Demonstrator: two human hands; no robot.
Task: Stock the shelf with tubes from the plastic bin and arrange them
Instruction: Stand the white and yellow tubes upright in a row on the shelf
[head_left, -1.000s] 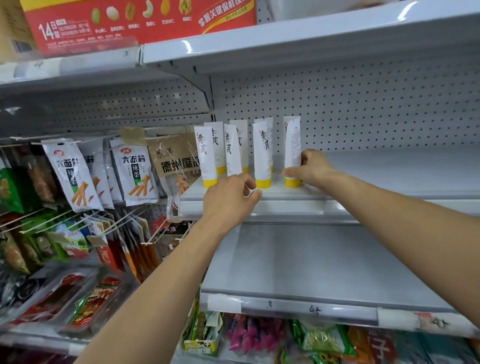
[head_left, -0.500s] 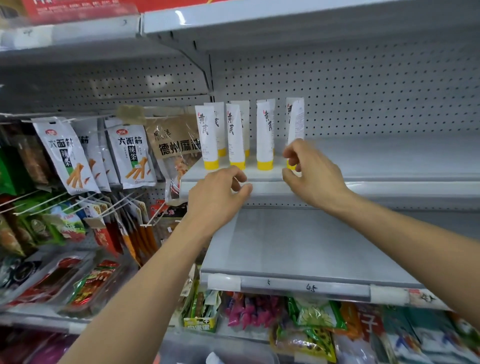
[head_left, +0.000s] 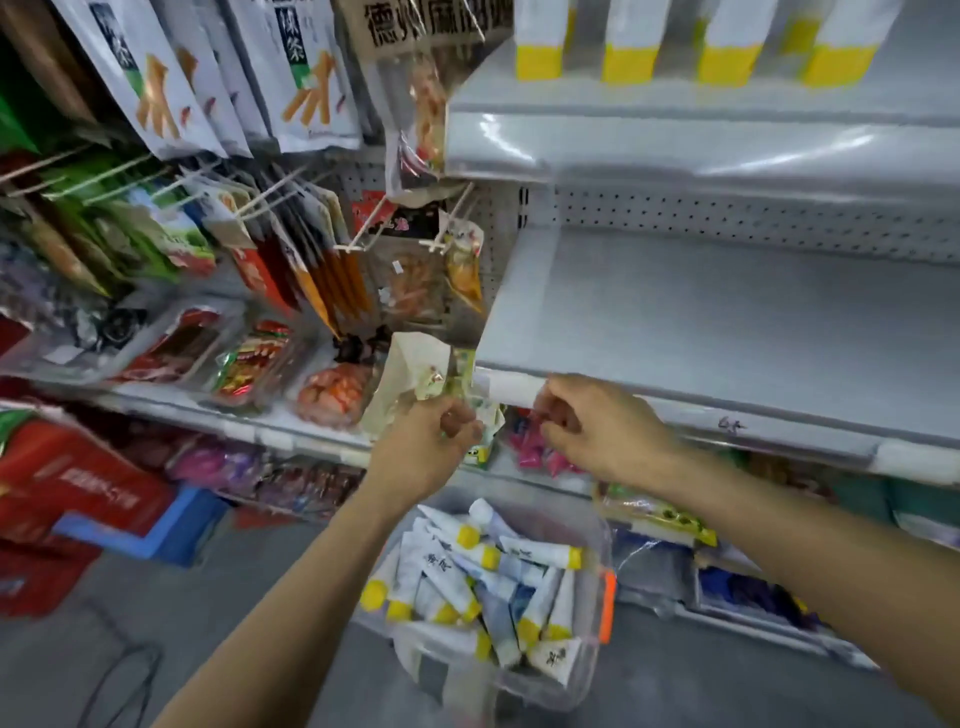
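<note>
A clear plastic bin (head_left: 596, 535) stands on the floor below my hands, holding several white tubes with yellow caps (head_left: 483, 577) in a loose heap. Along the top edge, several more tubes (head_left: 626, 60) stand cap-down in a row on the upper shelf (head_left: 675, 143); only their lower ends show. My left hand (head_left: 431, 449) and my right hand (head_left: 597, 431) hover side by side above the bin, in front of the middle shelf's edge. Both hold nothing, with fingers loosely curled and apart.
The grey middle shelf (head_left: 727, 322) juts out at the right, just behind my right hand. Snack packets hang on pegs (head_left: 291, 249) at the left, with more packets on the lower shelves. A red box (head_left: 78, 483) and a blue crate sit on the floor at left.
My right hand has let go of the rightmost tube on the upper shelf. Both hands have dropped down to above the bin, and my view has tilted downward.
</note>
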